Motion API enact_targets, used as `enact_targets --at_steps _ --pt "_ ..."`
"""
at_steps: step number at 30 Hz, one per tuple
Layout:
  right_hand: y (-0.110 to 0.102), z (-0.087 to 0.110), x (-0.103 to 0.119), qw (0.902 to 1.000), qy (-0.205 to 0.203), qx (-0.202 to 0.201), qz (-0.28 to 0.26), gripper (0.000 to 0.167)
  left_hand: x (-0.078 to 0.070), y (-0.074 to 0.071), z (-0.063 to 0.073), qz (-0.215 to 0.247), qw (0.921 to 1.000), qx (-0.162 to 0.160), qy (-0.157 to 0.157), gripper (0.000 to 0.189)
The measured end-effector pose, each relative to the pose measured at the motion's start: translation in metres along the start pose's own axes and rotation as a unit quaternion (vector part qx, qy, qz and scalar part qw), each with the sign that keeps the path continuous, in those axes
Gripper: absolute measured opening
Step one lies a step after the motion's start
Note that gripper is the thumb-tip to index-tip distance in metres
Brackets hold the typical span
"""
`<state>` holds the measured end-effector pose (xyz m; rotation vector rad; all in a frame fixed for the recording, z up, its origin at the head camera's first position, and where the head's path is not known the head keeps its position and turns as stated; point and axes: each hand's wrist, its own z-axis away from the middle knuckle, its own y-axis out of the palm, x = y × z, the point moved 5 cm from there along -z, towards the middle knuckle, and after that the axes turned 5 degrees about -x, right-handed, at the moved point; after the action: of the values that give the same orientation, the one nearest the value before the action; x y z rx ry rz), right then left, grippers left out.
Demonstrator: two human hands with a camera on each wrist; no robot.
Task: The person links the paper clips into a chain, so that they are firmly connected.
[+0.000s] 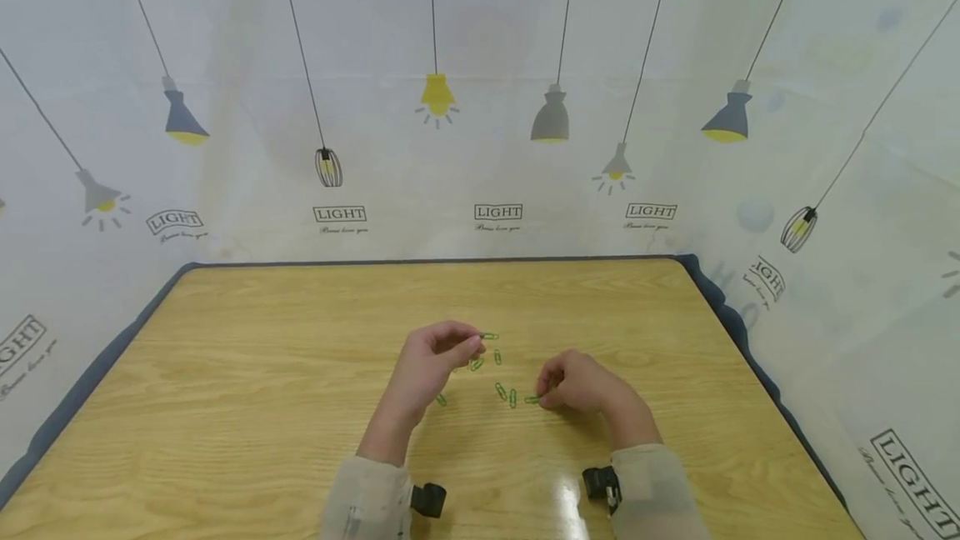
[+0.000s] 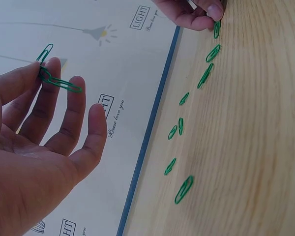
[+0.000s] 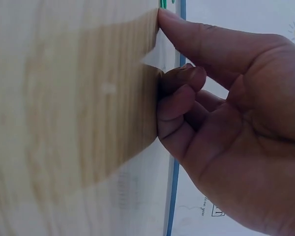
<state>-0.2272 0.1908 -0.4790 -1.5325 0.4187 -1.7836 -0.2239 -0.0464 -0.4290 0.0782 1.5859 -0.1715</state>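
The left hand (image 2: 39, 167) is holding up some joined green paper clips (image 2: 64, 84), pinching them between the thumb and fingertips. At least two clips are hanging together there; just how they hook is hard to see. The other fingers of this hand are spreading loosely, a little bent. The right hand (image 1: 587, 383) is reaching down to the bench (image 1: 300, 340), with its thumb and a finger nearly closed, pinching one end of a single green paper clip (image 2: 217, 29). Its other fingers are curling in toward the palm.

Seven loose green paper clips (image 2: 213, 53) are lying flat on the bench between and below the hands. Two of them are sitting near the right hand, just past the clip it is pinching. The rest are spreading out toward the left hand, with two of those lying close side by side.

Light sleeves (image 1: 656, 490) are covering both arms, and a small black camera (image 1: 429, 500) is sitting at each wrist. Past the hands, a white sheet (image 1: 405, 173) with lamp pictures is standing behind the bench.
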Motion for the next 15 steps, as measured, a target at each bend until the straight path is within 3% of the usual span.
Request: enact_targets --at_steps 8,15 --pt "-0.0004 0.0042 0.0002 0.9998 0.005 -0.019 0.005 0.009 0.0052 -0.0005 -0.0001 0.007 0.9999 -0.007 -0.012 0.017" --pt "-0.0075 0.0076 -0.0016 0.9979 0.026 -0.052 -0.028 0.007 0.0060 -0.0007 -0.0018 0.003 0.9997 -0.022 -0.004 0.016"
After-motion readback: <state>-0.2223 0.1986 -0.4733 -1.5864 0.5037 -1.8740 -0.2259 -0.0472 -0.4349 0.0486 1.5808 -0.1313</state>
